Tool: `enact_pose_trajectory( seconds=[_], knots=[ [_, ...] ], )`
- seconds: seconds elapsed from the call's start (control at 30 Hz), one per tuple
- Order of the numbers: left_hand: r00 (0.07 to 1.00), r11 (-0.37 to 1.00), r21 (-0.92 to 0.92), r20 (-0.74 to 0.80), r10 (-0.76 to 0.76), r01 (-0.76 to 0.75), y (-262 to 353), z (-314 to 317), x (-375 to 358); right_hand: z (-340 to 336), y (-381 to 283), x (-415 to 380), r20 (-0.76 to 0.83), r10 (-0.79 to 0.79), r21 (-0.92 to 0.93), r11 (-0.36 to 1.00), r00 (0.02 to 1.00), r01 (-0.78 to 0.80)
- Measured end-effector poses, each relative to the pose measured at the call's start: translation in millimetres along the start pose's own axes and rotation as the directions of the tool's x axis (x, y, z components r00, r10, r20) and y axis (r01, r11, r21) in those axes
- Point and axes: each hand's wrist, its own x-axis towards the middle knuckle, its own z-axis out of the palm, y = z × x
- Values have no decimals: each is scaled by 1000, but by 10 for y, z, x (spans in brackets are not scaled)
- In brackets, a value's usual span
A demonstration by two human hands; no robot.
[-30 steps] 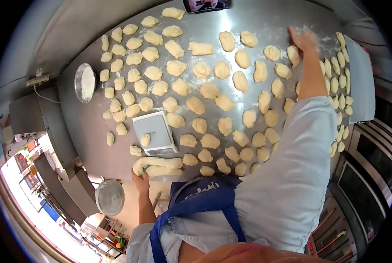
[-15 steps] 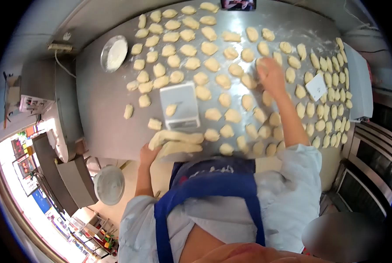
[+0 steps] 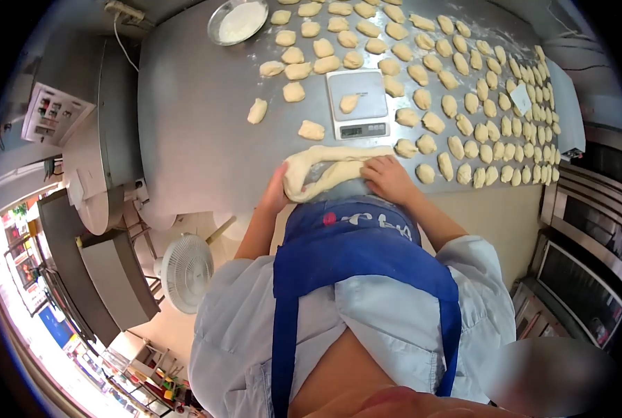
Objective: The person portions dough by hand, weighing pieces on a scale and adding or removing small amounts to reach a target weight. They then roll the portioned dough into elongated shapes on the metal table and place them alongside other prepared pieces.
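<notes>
Touching 1 dough rope (image 3: pixel 325 154) w/ 2 hands (image 3: pixel 276 189) (image 3: pixel 389 179)

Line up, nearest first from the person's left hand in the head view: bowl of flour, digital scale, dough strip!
1. Dough strip: touching the left hand, on its right.
2. Digital scale: ahead, to the right.
3. Bowl of flour: far ahead, slightly left.

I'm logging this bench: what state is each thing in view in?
Dough strip: bent back on itself, left hand and right hand touching it
Scale: bearing one dough lump; readout illegible
Other lumps: unbaked, spread across the table
Bowl: upright, holding white powder
White card: lying over lumps
Fan: cannot tell whether running
Apron: worn
</notes>
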Motion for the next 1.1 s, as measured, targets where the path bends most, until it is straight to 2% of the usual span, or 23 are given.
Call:
enact_pose_trajectory(
  seconds=[0.03,0.1,0.13,0.2,0.23,0.27,0.3,0.33,0.37,0.4,0.43,0.47,0.53,0.6,0.63,0.7,0.77,0.83,0.9,0.93,1.0,1.03,1.1],
  knots=[
    [1000,1000,-4,-1,0,0,-22,-118,16,-39,14,-31,-69,4,-28,1000,998,-6],
    [998,895,444,-36,57,-35,-106,-394,73,-152,43,-26,-228,78,-58,994,971,-93],
    [997,901,432,-45,63,-38,-154,-447,49,-147,75,-43,-218,64,-57,995,974,-79],
    [934,504,861,-121,335,-70,-155,-499,32,-76,233,-12,-318,269,-71,949,909,-306],
    [930,504,862,-132,342,-63,-115,-356,-73,-75,324,-2,-166,285,-49,954,944,-296],
    [766,108,989,4,643,-96,-91,-169,-159,-32,374,16,-167,279,-39,956,946,-289],
    [541,-301,954,254,802,-2,-29,80,-223,-65,373,92,-34,330,-14,944,943,-330],
    [538,-305,952,257,803,0,46,330,-250,-104,380,154,100,374,0,926,922,-376],
    [671,-259,954,291,683,-150,109,586,-251,-129,382,191,101,375,2,926,922,-377],
    [771,-181,941,338,540,-286,108,779,-185,-145,378,234,-29,280,-20,960,960,-281],
    [746,-221,888,459,483,-403,23,896,-20,-142,374,276,-154,175,-53,981,973,-184],
    [705,-254,820,572,420,-513,-70,989,155,-112,382,311,-153,174,-49,982,973,-184],
    [657,-266,776,628,417,-573,-242,1214,413,-52,401,381,132,343,24,937,930,-348],
    [591,-273,709,698,405,-650,-327,1302,624,-118,422,453,215,358,116,914,909,-388],
    [654,-296,720,694,301,-628,-342,1309,714,-184,427,473,306,349,206,884,886,-420],
    [828,-282,821,546,130,-497,-305,1352,737,-277,374,430,229,348,185,901,909,-392],
    [829,-219,844,529,185,-490,-362,1268,735,-306,230,379,34,307,174,935,951,-308],
    [835,-161,865,501,229,-475,-353,1227,730,-313,93,421,5,254,145,957,967,-252],
    [837,27,837,547,-26,-546,-288,1245,794,-305,60,464,-26,198,107,975,980,-194],
    [835,21,836,549,-27,-549,-245,1263,833,-288,90,498,-74,103,43,994,992,-100],
    [920,63,931,365,-145,-359,-160,1298,835,-233,129,534,-116,11,-20,1000,993,-13],
    [920,61,932,363,-150,-358,-112,1309,792,-204,144,537,-104,-3,-39,999,995,-1],
    [920,324,933,257,-296,-157,10,1328,714,-215,179,542,-88,-19,-60,998,996,14]
  ],
)
